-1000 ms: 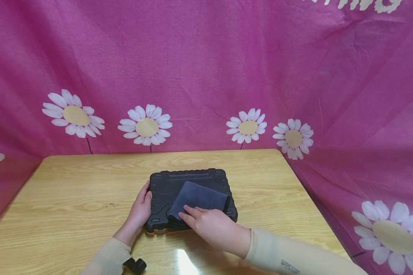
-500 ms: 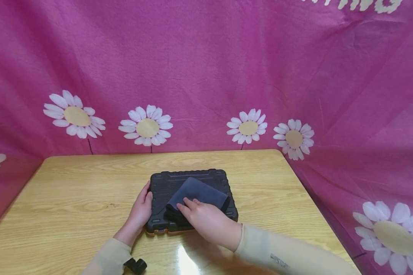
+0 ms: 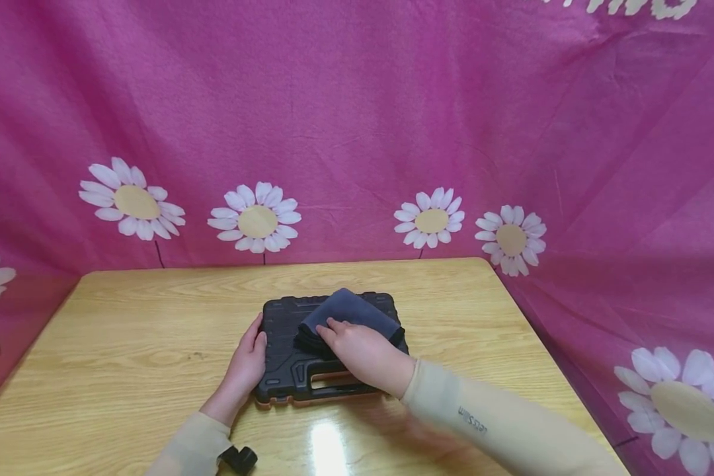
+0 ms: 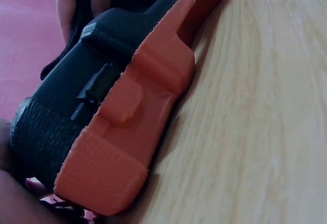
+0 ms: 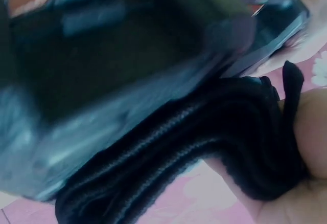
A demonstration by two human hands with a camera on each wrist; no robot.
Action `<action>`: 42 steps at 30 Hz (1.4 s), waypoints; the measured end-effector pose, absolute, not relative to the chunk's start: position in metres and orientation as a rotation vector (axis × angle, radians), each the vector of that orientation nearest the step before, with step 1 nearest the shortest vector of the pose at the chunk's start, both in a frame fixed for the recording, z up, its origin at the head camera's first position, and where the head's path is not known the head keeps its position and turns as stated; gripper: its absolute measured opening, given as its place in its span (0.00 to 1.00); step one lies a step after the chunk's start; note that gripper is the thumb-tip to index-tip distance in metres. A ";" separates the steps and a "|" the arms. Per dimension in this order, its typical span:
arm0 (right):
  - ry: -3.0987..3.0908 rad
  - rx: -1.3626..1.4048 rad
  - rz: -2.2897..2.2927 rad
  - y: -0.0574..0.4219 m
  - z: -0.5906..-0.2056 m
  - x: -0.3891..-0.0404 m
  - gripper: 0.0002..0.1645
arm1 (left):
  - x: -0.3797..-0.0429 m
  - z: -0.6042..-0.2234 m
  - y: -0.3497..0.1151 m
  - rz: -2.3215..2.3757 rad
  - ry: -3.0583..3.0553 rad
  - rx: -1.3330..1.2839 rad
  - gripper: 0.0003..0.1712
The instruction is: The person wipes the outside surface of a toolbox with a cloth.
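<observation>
A black plastic carry case with an orange lower half lies closed on the table. My left hand holds it at the left side, fingers along the edge. On the lid rests a folded dark grey-blue cloth with black edges. My right hand grips that cloth from the near side, fingers spread over its top; the thumb is hidden in the head view. Thick black folds of the cloth show beside the hand in the right wrist view. The case's handle faces me.
The wooden table extends around the case on every side. A pink curtain printed with white daisies hangs behind and beside it. A small black device is strapped at the left wrist.
My right hand has slid the cloth away from me across the lid, toward the far edge, uncovering the handle. The left hand has kept its hold on the case.
</observation>
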State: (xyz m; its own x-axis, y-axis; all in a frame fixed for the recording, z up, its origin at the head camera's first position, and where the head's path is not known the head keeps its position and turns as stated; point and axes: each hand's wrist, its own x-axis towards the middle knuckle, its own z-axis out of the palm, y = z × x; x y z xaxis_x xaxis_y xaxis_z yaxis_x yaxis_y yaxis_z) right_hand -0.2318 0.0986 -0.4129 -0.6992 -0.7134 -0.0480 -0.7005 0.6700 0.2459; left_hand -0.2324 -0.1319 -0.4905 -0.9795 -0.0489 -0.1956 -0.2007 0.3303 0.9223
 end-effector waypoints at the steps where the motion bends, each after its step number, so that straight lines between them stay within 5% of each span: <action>1: -2.830 1.188 -0.378 0.099 -0.413 -0.235 0.29 | -0.233 -0.491 -0.132 1.726 2.453 -0.231 0.32; 27: -2.943 1.113 -0.160 0.109 -0.408 -0.300 0.24 | -0.233 -0.491 -0.131 1.724 2.439 -0.242 0.32; 42: -3.037 1.116 -0.129 0.120 -0.412 -0.286 0.29 | -0.231 -0.489 -0.129 1.816 2.383 -0.269 0.32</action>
